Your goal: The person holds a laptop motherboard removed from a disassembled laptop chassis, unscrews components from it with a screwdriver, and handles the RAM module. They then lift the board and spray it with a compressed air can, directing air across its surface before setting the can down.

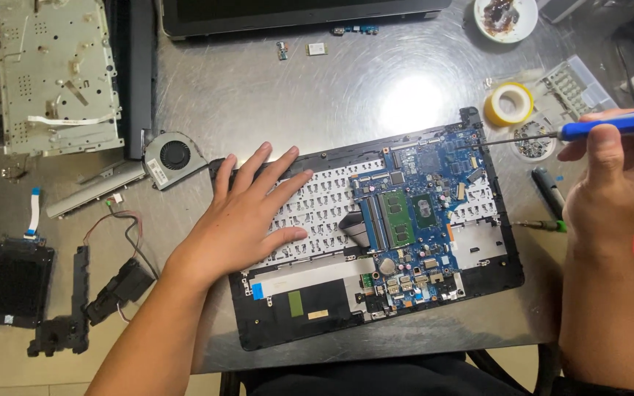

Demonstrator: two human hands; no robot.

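1. Left hand (pixel 247 216) lies flat, fingers spread, palm down on the underside of the keyboard plate inside the opened laptop base (pixel 258 323). It grips nothing and only presses down.
2. Right hand (pixel 614 183) is clenched around a blue-handled screwdriver (pixel 610 125). The thin metal shaft runs leftward, and its tip sits at the upper right corner of the blue motherboard (pixel 423 213).
3. Laptop base sits in the middle of a scuffed, shiny metal table (pixel 258 88), its black plastic frame open. The green memory stick (pixel 398 218) and a dark square chip sit mid-board. A white ribbon strip crosses the lower left of the frame.
4. Just beyond the screwdriver tip: a roll of yellow tape (pixel 508 103), a small round dish of screws (pixel 533 141), and a clear compartment box (pixel 577 88). All are close to the shaft, none touching it.
5. Second screwdriver with a green collar (pixel 544 225) and a dark pen-shaped tool (pixel 548 191) lie between the base and the right wrist.
6. Left of the base: a round black cooling fan (pixel 174 158), a grey hinge bar, black speakers with thin wires (pixel 111 290), and a flat black drive with a blue-tipped ribbon (pixel 17 282).
7. Far left: a perforated grey metal chassis plate (pixel 56 73). Top edge: another laptop (pixel 295 15), two small circuit pieces, and a white dish with dark residue (pixel 505 18).
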